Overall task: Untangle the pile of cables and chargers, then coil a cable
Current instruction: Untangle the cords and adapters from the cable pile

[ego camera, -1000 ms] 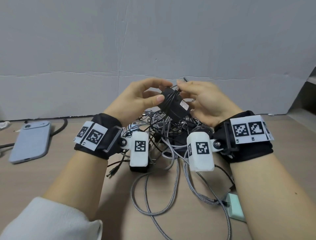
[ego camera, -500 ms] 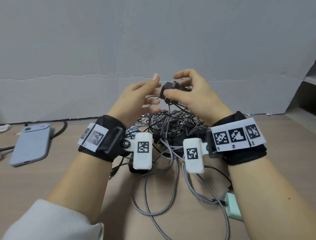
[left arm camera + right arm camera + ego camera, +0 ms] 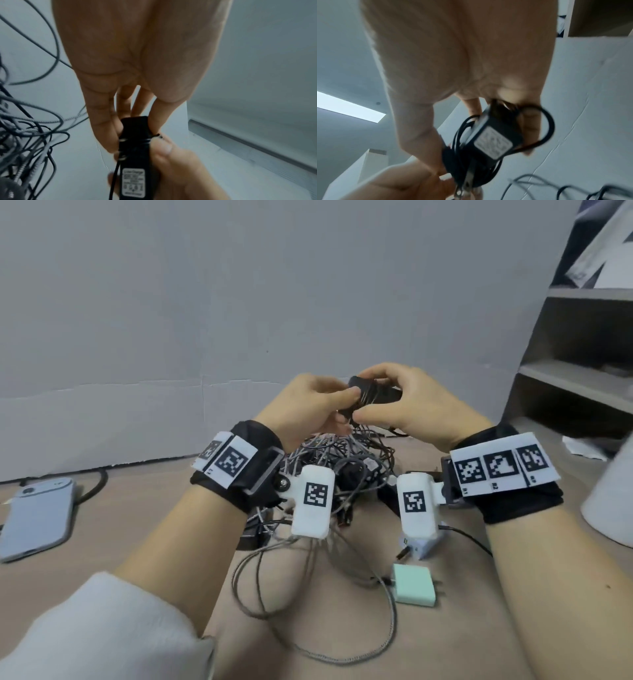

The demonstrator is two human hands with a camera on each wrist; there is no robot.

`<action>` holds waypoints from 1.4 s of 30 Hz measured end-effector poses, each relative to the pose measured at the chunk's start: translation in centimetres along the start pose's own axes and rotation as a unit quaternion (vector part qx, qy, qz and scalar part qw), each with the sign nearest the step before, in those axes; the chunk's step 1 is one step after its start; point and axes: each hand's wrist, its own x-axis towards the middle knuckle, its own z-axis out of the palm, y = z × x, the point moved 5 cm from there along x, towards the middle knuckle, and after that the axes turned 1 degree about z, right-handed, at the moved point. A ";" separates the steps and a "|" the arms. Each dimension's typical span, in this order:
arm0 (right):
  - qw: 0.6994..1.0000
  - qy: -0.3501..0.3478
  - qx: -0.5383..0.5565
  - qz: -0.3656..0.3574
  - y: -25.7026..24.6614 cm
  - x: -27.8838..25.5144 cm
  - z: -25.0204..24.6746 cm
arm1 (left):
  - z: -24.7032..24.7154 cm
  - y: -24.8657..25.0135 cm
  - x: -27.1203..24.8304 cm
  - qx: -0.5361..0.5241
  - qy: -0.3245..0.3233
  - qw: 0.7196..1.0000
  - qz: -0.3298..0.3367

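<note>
A black charger [image 3: 375, 396] with its thin black cable wound round it is held in the air above the pile of tangled cables [image 3: 342, 470]. My left hand [image 3: 337, 402] pinches one end of it between thumb and fingers. My right hand [image 3: 394, 405] grips the other end, thumb underneath. In the left wrist view the left fingers [image 3: 102, 129] clamp the black charger [image 3: 134, 148] at its top, and the right thumb [image 3: 164, 148] presses its side. The right wrist view shows the black charger [image 3: 494, 138] with its label and loose cable loops [image 3: 546, 121].
A mint green charger [image 3: 412, 585] and a white charger [image 3: 421, 546] lie on the table in front of the pile, with braided cable [image 3: 342, 655] looping toward me. A phone [image 3: 37, 518] lies at the left. A shelf unit [image 3: 582, 378] and a white cylinder [image 3: 613, 501] stand at the right.
Half a second ago only my right hand pinched the charger, the left fingers spread beside it. Now the left hand grips it too, and the charger lies more level.
</note>
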 end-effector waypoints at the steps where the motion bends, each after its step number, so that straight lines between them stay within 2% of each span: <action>1: 1.000 -0.005 -0.015 0.006 0.1 -0.9 -0.9 | 1.0 0.4 0.0 0.012 -0.011 1.000 0.014; 5: 0.997 0.023 -0.070 0.010 0.7 -4.8 -4.2 | 5.1 1.8 -1.0 0.020 -0.045 0.997 0.062; 10: 0.991 0.078 -0.107 0.018 1.8 -10.9 -8.3 | 11.6 2.2 -2.3 -0.013 -0.061 0.995 0.080; 16: 0.976 0.157 -0.129 0.083 5.4 -20.4 -15.3 | 22.5 2.6 -3.1 -0.085 -0.064 0.994 0.031; 24: 0.941 0.273 -0.100 0.175 11.9 -35.0 -26.6 | 38.4 0.7 -4.9 -0.119 -0.139 0.983 -0.021; 27: 0.912 0.337 -0.072 0.223 15.1 -40.5 -31.0 | 43.8 -0.4 -5.6 -0.116 -0.185 0.975 -0.039; 32: 0.825 0.440 -0.011 0.356 22.6 -47.3 -36.6 | 50.3 -1.2 -6.2 -0.109 -0.223 0.967 -0.052; 34: 0.804 0.433 -0.009 0.406 25.3 -48.3 -37.6 | 52.8 -1.6 -6.5 -0.097 -0.246 0.962 -0.072; 36: 0.798 0.402 -0.011 0.449 27.8 -48.3 -38.4 | 55.3 -2.6 -7.1 -0.062 -0.284 0.950 -0.110; 40: 0.775 0.360 -0.039 0.518 32.4 -47.4 -40.2 | 59.6 -5.5 -9.6 0.013 -0.366 0.905 -0.218; 42: 0.767 0.328 -0.070 0.547 34.4 -46.8 -40.7 | 61.0 -6.9 -10.5 0.021 -0.367 0.893 -0.259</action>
